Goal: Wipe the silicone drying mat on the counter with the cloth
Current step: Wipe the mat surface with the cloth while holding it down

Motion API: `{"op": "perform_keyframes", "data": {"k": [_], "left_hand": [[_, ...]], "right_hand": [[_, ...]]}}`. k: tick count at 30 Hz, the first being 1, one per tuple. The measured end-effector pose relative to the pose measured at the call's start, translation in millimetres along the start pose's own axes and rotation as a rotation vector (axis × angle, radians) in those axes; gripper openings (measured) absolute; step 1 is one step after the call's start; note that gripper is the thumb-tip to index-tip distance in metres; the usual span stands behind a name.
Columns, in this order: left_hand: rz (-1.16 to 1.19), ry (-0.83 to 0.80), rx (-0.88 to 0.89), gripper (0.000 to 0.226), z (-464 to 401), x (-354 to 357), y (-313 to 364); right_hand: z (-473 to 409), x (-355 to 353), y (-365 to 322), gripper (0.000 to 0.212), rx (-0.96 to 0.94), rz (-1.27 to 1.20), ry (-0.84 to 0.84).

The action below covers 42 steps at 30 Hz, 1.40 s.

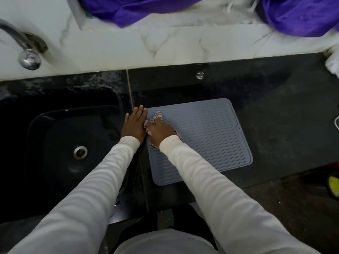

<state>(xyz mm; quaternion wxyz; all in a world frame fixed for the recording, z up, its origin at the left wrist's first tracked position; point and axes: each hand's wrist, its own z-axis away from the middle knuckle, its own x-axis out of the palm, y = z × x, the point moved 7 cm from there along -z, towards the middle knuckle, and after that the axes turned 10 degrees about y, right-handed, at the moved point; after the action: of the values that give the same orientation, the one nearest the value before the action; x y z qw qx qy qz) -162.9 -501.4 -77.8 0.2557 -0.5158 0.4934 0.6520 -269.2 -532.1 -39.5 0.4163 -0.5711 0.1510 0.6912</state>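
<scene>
A grey silicone drying mat (pixel 211 132) with wavy ridges lies flat on the black counter (pixel 275 110). My right hand (pixel 160 132) presses a crumpled striped cloth (pixel 158 116) onto the mat's left part, fingers closed over it. My left hand (pixel 134 124) lies flat with fingers together on the counter, right at the mat's left edge, between mat and sink. Part of the cloth is hidden under my right hand and sleeve.
A black sink (pixel 60 143) with a metal drain (pixel 80 152) sits to the left. A chrome tap (pixel 27 52) juts from the white marble backsplash (pixel 165 46). Purple fabric (pixel 302 15) hangs at the top. A yellow-green object (pixel 334 186) shows at the right edge.
</scene>
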Motion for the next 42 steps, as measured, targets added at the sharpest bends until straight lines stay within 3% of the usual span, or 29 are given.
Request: {"op": "perform_keyframes", "data": {"k": [3,6,10,20,24,26,28,31,37,39,42], "left_hand": [[-0.053,-0.04,0.007,0.065,1,0,0],[-0.108,-0.055,0.014,0.074,2,-1,1],[-0.111,-0.017,0.014,0.063,3,-4,4],[-0.028,0.05,-0.03,0.052,5,-6,6],[-0.018,0.057,-0.049,0.054,6,-4,9],[-0.045,0.049,-0.044,0.056,7,0,8],[-0.068,0.06,-0.044,0.056,8,1,8],[-0.105,0.072,-0.057,0.056,9,3,10],[-0.15,0.092,-0.046,0.057,10,1,15],[-0.142,0.088,-0.045,0.057,10,1,14],[-0.15,0.097,-0.043,0.057,10,2,14]], "right_hand": [[10,7,0,0.065,-0.125,0.054,-0.082],[33,3,5,0.064,-0.162,0.106,-0.091],[54,2,17,0.054,-0.111,0.079,-0.031],[92,27,8,0.056,-0.138,0.001,-0.064],[84,-1,15,0.036,-0.061,-0.167,0.119],[72,-17,18,0.036,0.008,-0.253,0.235],[64,-15,11,0.035,0.033,-0.218,0.22],[68,12,-1,0.046,0.06,-0.005,0.115],[98,26,-15,0.063,-0.008,0.309,0.129],[108,47,-12,0.071,-0.034,0.268,0.02],[119,49,-8,0.078,-0.051,0.175,-0.002]]}}
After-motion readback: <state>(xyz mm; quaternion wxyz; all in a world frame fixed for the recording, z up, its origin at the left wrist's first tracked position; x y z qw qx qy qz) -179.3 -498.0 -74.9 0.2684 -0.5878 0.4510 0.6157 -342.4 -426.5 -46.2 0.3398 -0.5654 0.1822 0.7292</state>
